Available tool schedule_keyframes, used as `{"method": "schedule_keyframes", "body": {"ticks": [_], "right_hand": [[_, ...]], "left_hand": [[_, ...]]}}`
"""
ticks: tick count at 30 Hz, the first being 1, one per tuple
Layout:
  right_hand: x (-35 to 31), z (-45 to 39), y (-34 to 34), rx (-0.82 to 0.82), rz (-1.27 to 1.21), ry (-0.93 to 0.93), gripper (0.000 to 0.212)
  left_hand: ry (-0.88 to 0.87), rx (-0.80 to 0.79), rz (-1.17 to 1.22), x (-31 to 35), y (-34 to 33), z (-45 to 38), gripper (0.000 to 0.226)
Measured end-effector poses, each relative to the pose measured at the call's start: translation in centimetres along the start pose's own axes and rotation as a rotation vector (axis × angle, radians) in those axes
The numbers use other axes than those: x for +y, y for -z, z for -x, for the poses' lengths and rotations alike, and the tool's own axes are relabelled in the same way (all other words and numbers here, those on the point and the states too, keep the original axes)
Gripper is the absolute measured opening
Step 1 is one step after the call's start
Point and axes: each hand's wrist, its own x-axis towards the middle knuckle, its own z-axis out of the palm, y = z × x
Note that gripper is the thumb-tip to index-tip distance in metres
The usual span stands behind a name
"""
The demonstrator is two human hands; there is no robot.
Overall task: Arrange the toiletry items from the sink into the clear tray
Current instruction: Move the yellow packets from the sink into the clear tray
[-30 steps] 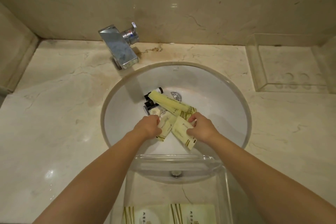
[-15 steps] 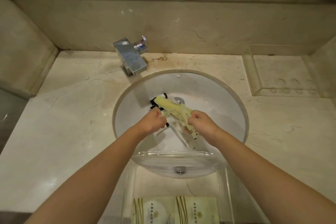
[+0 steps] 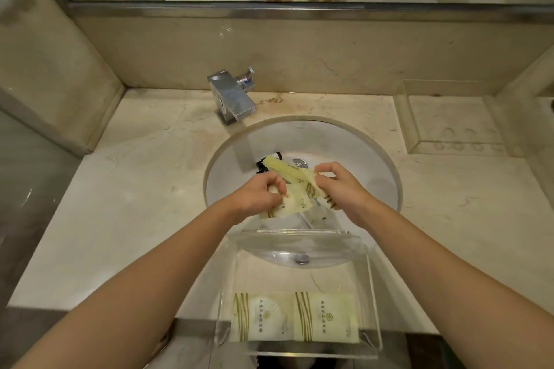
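Note:
Both my hands are over the round white sink [image 3: 374,159]. My left hand [image 3: 257,193] is closed on a pale yellow toiletry packet [image 3: 292,204] with gold stripes. My right hand [image 3: 338,186] grips other yellow packets [image 3: 287,169], one long and narrow. Under them in the bowl lie small black bottles [image 3: 261,164] and a clear wrapped item [image 3: 314,216], partly hidden. The clear tray [image 3: 373,302] sits at the counter's near edge, overlapping the sink's front rim. It holds two flat yellow packets [image 3: 295,316] side by side.
A chrome faucet [image 3: 232,97] stands behind the sink at the left. A second clear tray [image 3: 419,135] sits on the marble counter [image 3: 135,189] at the back right, by the wall. A mirror runs above the backsplash.
Both hands have lifted the yellow packets up from the sink's bottom, and the left hand now holds a packet clearly. The camera has tilted up, showing the mirror.

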Motion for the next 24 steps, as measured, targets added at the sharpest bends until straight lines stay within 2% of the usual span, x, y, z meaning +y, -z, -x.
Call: {"method": "schedule_keyframes", "body": {"ticks": [3,6,9,11,15,17,20,22,24], "right_hand": [[0.1,0.8,0.1,0.001,-0.019,-0.022,0.047],[0.2,1.6,-0.1,0.009,-0.056,-0.025,0.055],[0.2,2.5,-0.2,-0.001,-0.170,-0.034,0.061],[0.2,3.2,-0.2,-0.012,-0.188,-0.041,0.058],[0.8,4.0,-0.2,0.003,-0.201,-0.042,0.029],[1.3,4.2,-0.3,0.028,-0.182,-0.046,0.020],[2.0,4.9,-0.2,0.008,-0.151,-0.038,0.026],[2.4,5.4,0.1,-0.061,-0.094,-0.037,0.040],[2.9,6.0,0.4,-0.132,-0.036,-0.057,0.044]], "left_hand": [[-0.007,-0.027,0.044,0.4,0.4,1.2,0.032],[0.007,-0.066,0.041,0.5,0.7,2.1,0.048],[0.018,-0.115,0.005,0.6,0.7,3.1,0.049],[0.032,-0.127,-0.009,0.7,0.6,3.7,0.046],[0.049,-0.111,-0.018,0.3,0.3,4.5,0.042],[0.043,-0.112,-0.019,-0.1,0.2,4.9,0.039],[0.038,-0.119,-0.027,-0.8,-0.1,5.3,0.038],[0.044,-0.132,-0.058,-1.2,-0.2,5.9,0.035],[0.039,-0.163,-0.122,-1.7,-0.2,6.4,0.034]]}}
